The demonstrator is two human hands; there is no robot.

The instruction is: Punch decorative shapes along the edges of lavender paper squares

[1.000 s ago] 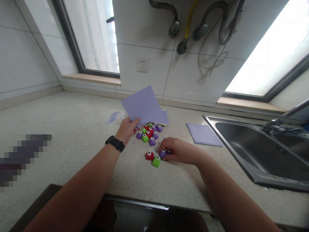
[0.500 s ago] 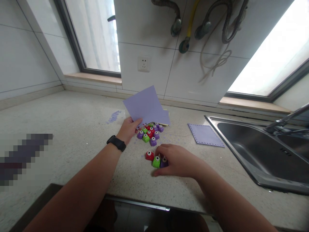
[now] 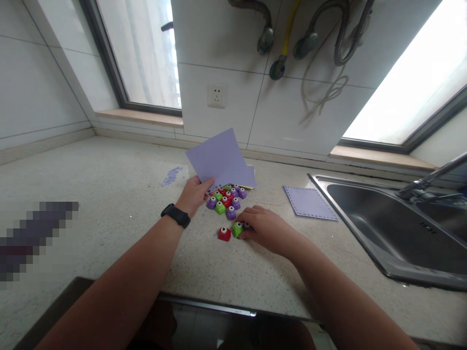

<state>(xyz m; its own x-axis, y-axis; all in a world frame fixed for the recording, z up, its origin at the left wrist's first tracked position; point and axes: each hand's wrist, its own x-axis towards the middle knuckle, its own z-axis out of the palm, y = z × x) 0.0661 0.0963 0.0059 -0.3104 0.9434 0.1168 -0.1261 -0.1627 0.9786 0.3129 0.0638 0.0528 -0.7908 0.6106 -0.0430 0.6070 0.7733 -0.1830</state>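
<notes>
My left hand (image 3: 193,195), with a dark watch on the wrist, pinches the lower edge of a purple sheet of paper (image 3: 219,158) and holds it tilted up. Small holes show along that lower edge. Just below it sits a cluster of small craft punches (image 3: 226,198) in red, green and purple. Closer to me, my right hand (image 3: 264,227) is closed round a green craft punch (image 3: 237,229) and a purple craft punch (image 3: 247,226), the purple one mostly hidden by the fingers. A red craft punch (image 3: 224,234) lies just left of them, apart from the hand.
A purple sheet with punched edges (image 3: 310,202) lies to the right, beside the steel sink (image 3: 365,243). Purple paper bits (image 3: 171,176) are heaped at the left. More paper (image 3: 251,176) lies behind the cluster. The tiled wall carries a socket (image 3: 217,96) and hoses.
My right hand has moved away from me, sliding the green and purple punches towards the cluster. The red punch has shifted and turned slightly. My left hand and its paper stay put.
</notes>
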